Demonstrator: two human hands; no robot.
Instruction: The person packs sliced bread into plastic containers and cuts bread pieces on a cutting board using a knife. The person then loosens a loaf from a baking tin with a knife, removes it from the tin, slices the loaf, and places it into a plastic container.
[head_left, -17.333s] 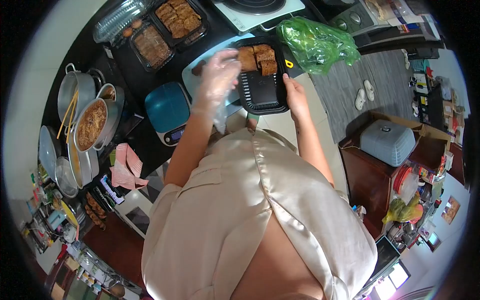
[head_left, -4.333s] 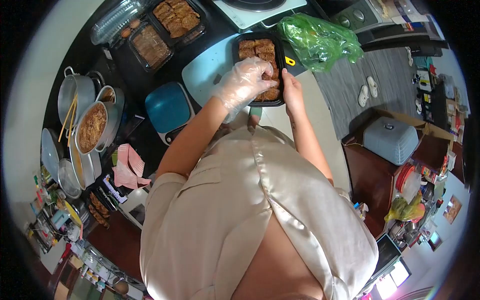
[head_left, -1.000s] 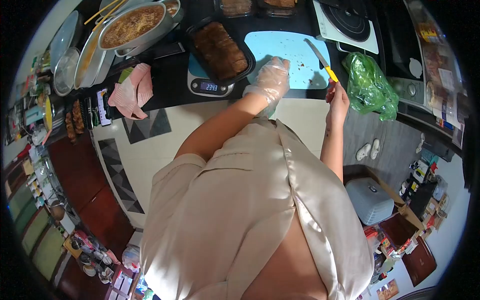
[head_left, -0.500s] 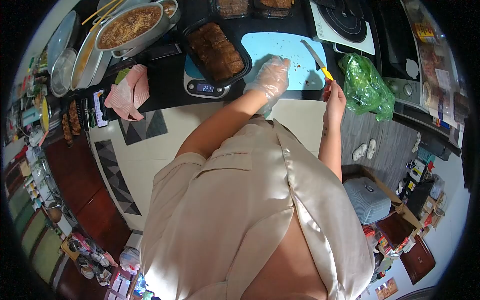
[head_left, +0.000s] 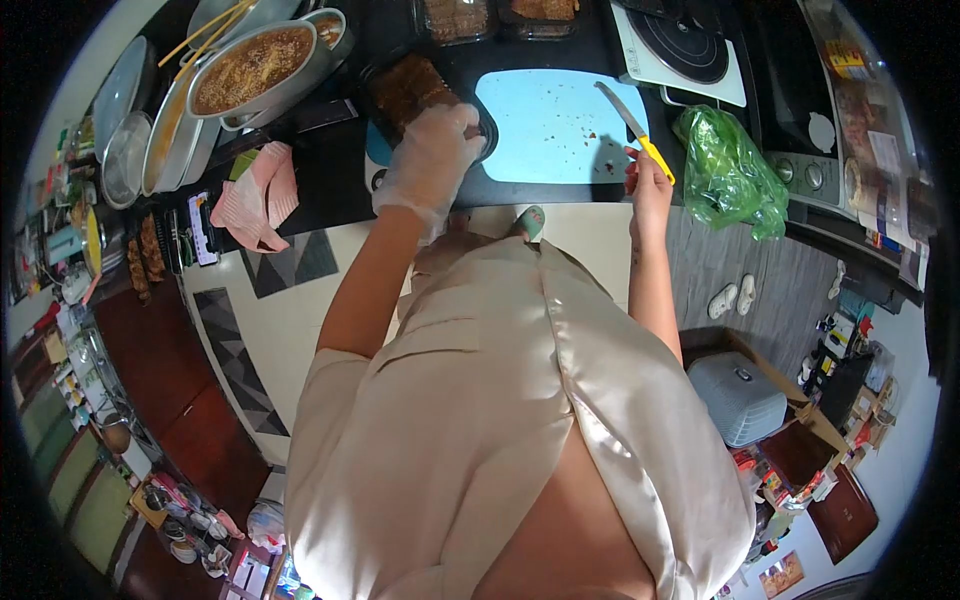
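While the left hand is at the food tray, the right hand is at the knife

The light-blue cutting board lies flat on the dark worktop, with crumbs on its surface. The black food tray, containing browned food pieces, is left of the cutting board, on a kitchen scale that is mostly hidden. The left hand, in a clear plastic glove, is over the tray's near end with fingers bent; whether it grips anything cannot be determined. The knife lies slantwise, blade on the cutting board's right side, yellow handle extending past the edge. The bare right hand is at this handle with fingers curled; a closed grip cannot be confirmed. Right of the cutting board is a green plastic bag.
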